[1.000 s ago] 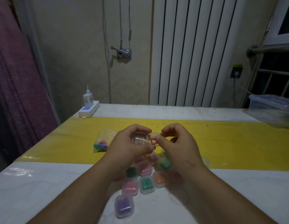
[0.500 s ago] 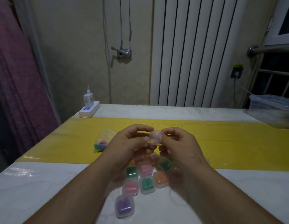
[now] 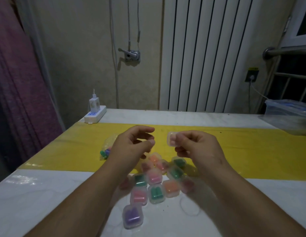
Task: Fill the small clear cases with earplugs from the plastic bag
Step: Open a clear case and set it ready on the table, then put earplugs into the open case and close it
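Observation:
My right hand [image 3: 198,147] pinches a small clear case [image 3: 172,139] by its edge above the yellow strip; no earplugs show inside it. My left hand [image 3: 131,147] hovers a short way to the left with curled, parted fingers and nothing in them. The plastic bag [image 3: 107,149] with green, blue and pink earplugs lies on the yellow strip, partly hidden behind my left hand. Below my hands sits a cluster of several filled cases [image 3: 155,193], holding pink, green, orange and purple earplugs; the purple one [image 3: 132,217] is nearest me.
A white table [image 3: 37,202] carries a yellow strip [image 3: 251,151] across its middle. A white power strip with a charger [image 3: 95,113] sits at the back left. A clear lidded tub [image 3: 289,113] stands at the back right. An empty clear case [image 3: 190,206] lies near my right forearm.
My hands were together on the clear case; they have drawn apart. The right hand keeps the case and moved right, while the left hand let go and shifted left.

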